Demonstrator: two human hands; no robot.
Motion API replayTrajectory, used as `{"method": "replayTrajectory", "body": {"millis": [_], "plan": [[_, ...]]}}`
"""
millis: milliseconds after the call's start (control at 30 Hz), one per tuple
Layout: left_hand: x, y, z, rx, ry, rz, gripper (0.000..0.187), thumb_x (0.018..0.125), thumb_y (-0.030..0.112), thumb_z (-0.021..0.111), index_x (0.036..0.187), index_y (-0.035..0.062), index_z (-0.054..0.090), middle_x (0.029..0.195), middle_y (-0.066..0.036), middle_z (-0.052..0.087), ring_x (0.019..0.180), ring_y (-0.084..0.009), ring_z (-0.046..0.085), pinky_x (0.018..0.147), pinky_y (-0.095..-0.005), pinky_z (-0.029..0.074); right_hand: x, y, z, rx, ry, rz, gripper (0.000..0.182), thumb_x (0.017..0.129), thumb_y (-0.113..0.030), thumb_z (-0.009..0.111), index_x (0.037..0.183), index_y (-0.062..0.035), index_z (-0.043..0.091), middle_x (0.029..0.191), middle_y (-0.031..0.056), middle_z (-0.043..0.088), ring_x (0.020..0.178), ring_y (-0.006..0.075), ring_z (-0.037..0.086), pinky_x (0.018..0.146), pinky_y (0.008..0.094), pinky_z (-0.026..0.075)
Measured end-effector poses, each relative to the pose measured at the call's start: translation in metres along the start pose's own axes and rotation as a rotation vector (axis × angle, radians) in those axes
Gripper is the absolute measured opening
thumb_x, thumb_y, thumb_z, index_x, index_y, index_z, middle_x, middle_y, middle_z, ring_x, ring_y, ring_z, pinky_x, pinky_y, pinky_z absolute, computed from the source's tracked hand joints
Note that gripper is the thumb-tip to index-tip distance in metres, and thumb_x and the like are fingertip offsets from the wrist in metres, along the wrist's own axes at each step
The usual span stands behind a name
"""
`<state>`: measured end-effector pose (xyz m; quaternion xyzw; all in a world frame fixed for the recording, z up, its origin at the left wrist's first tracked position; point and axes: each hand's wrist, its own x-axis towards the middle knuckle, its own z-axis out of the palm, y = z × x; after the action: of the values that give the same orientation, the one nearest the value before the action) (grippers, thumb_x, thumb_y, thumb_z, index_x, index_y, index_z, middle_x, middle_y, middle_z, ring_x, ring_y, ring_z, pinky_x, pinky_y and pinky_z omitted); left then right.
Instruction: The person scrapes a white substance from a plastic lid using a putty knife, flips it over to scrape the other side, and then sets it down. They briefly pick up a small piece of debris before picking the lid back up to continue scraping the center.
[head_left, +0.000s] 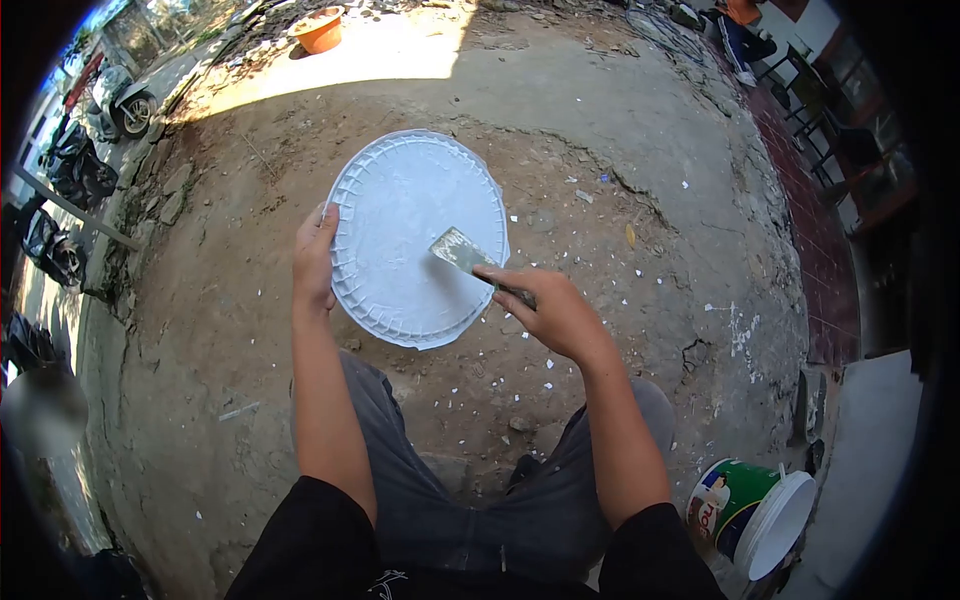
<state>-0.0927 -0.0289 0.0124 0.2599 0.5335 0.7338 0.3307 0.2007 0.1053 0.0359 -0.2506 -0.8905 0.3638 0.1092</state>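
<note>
A round white bucket lid with a ribbed rim is held up in front of my knees. My left hand grips its left edge, thumb on the near face and the other fingers behind. In my right hand is a putty knife, its flat, paint-smeared blade angled up and left over the lid's lower right. The right fingers wrap round the handle, with the thumb along the top. White residue coats the lid's face.
White flakes litter the dirt and cracked concrete. A green and white paint bucket lies tilted at lower right. An orange basin stands in sunlight at the back. Scooters are parked at left; a seated person is at upper right.
</note>
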Motion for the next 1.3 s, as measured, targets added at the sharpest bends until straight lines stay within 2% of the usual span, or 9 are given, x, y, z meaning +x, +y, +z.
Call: {"method": "replayTrajectory", "body": {"millis": [467, 667, 733, 833, 967, 1100, 1200, 1267, 1300], "plan": [[-0.016, -0.003, 0.029, -0.037, -0.091, -0.050, 0.041, 0.104, 0.027, 0.053, 0.130, -0.0056, 0.055, 0.120, -0.014, 0.066, 0.104, -0.0187, 0.066, 0.089, -0.0317, 0.054, -0.007, -0.008, 0.038, -0.130, 0.096, 0.143, 0.039, 0.096, -0.023, 0.060, 0.134, -0.0272, 0.063, 0.087, 0.0151, 0.062, 0.081, 0.0318, 0.065, 0.073, 0.0434, 0.052], [-0.019, -0.005, 0.031, 0.016, -0.102, -0.071, 0.043, 0.103, 0.029, 0.056, 0.130, -0.0044, 0.055, 0.118, -0.012, 0.067, 0.102, -0.0167, 0.066, 0.087, -0.0300, 0.053, -0.007, -0.013, 0.055, 0.254, 0.115, 0.192, 0.038, 0.097, -0.015, 0.058, 0.134, -0.0173, 0.063, 0.080, 0.0202, 0.067, 0.073, 0.0310, 0.068, 0.069, 0.0418, 0.053], [-0.021, -0.004, 0.035, -0.009, -0.096, -0.061, 0.042, 0.103, 0.029, 0.056, 0.130, -0.0045, 0.054, 0.118, -0.012, 0.067, 0.101, -0.0165, 0.066, 0.087, -0.0299, 0.053, -0.005, -0.013, 0.062, 0.389, 0.187, 0.226, 0.038, 0.098, -0.016, 0.060, 0.135, -0.0147, 0.061, 0.108, 0.0231, 0.070, 0.091, 0.0310, 0.070, 0.083, 0.0356, 0.051], [-0.022, -0.009, 0.044, 0.081, -0.103, -0.024, 0.042, 0.104, 0.029, 0.055, 0.130, -0.0047, 0.054, 0.117, -0.012, 0.067, 0.102, -0.0166, 0.065, 0.088, -0.0299, 0.053, 0.003, 0.002, 0.064, 0.344, 0.241, 0.198, 0.037, 0.098, -0.016, 0.059, 0.135, -0.0123, 0.062, 0.120, 0.0214, 0.067, 0.104, 0.0283, 0.070, 0.089, 0.0345, 0.051], [-0.020, -0.022, 0.057, 0.037, -0.046, 0.041, 0.044, 0.105, 0.028, 0.053, 0.134, -0.0040, 0.051, 0.121, -0.014, 0.066, 0.106, -0.0187, 0.065, 0.090, -0.0319, 0.053, 0.008, 0.010, 0.048, 0.270, 0.342, 0.060, 0.039, 0.098, -0.017, 0.059, 0.136, -0.0104, 0.060, 0.104, 0.0231, 0.071, 0.103, 0.0286, 0.070, 0.090, 0.0354, 0.051], [-0.017, -0.012, 0.052, -0.173, 0.055, 0.070, 0.044, 0.105, 0.029, 0.051, 0.132, -0.0060, 0.051, 0.121, -0.016, 0.065, 0.106, -0.0208, 0.066, 0.091, -0.0324, 0.053, 0.019, 0.035, 0.005, 0.293, 0.759, 0.094, 0.056, 0.096, -0.024, 0.064, 0.145, -0.0038, 0.048, 0.125, 0.0207, 0.067, 0.117, 0.0298, 0.063, 0.100, 0.0354, 0.045], [-0.010, -0.001, 0.037, -0.340, -0.005, -0.065, 0.044, 0.106, 0.028, 0.047, 0.132, -0.0063, 0.051, 0.123, -0.019, 0.064, 0.109, -0.0249, 0.067, 0.094, -0.0342, 0.054, 0.014, 0.074, -0.023, 0.331, 0.835, 0.322, 0.059, 0.095, -0.028, 0.066, 0.143, 0.0004, 0.048, 0.120, 0.0204, 0.068, 0.111, 0.0279, 0.065, 0.097, 0.0335, 0.048], [-0.004, -0.014, 0.024, -0.391, -0.019, -0.118, 0.047, 0.106, 0.030, 0.045, 0.136, -0.0059, 0.049, 0.128, -0.021, 0.062, 0.114, -0.0284, 0.064, 0.098, -0.0387, 0.053, 0.011, 0.064, -0.037, 0.919, 0.605, 0.710, 0.051, 0.096, -0.032, 0.066, 0.134, 0.0020, 0.056, 0.111, 0.0173, 0.069, 0.099, 0.0198, 0.066, 0.087, 0.0293, 0.051], [-0.007, -0.017, 0.028, -0.452, -0.013, -0.175, 0.049, 0.106, 0.032, 0.042, 0.137, -0.0058, 0.048, 0.132, -0.021, 0.060, 0.117, -0.0289, 0.063, 0.101, -0.0411, 0.051, 0.012, 0.078, -0.035, 0.988, 0.549, 0.606, 0.048, 0.096, -0.037, 0.066, 0.124, 0.0020, 0.062, 0.104, 0.0128, 0.068, 0.088, 0.0129, 0.065, 0.074, 0.0257, 0.051]]}}
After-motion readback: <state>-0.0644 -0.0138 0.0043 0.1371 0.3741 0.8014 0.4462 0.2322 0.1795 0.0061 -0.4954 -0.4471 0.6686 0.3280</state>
